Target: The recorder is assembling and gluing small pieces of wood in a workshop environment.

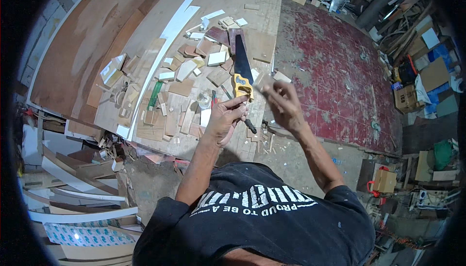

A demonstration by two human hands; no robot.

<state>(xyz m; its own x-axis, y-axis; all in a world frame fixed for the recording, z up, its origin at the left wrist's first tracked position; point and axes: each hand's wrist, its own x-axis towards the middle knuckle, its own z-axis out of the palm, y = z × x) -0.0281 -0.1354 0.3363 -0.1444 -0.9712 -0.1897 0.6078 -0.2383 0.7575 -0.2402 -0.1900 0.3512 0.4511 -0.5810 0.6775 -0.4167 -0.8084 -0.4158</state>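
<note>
My left hand (227, 120) is closed in a pinch over the near end of the workbench; what lies between its fingertips is too small to make out. Just beyond those fingers, a handsaw (241, 64) with a dark blade and yellow handle rests on the bench, its blade pointing away. To the right, my right hand (286, 107) is raised and smeared by motion, its fingers curled. A blurred pale piece (262, 80) shows at its fingertips, of a kind I cannot tell. Close by my left hand lies a black-handled tool (250, 126).
Wooden offcuts (186, 70) cover much of the workbench (259, 23), along with a long white strip (167, 35), a green object (155, 95) and a clear jar (204, 100). Red tiled floor (330, 72) lies right. Curved boards (82, 212) are stacked at lower left; cardboard boxes (407, 98) stand far right.
</note>
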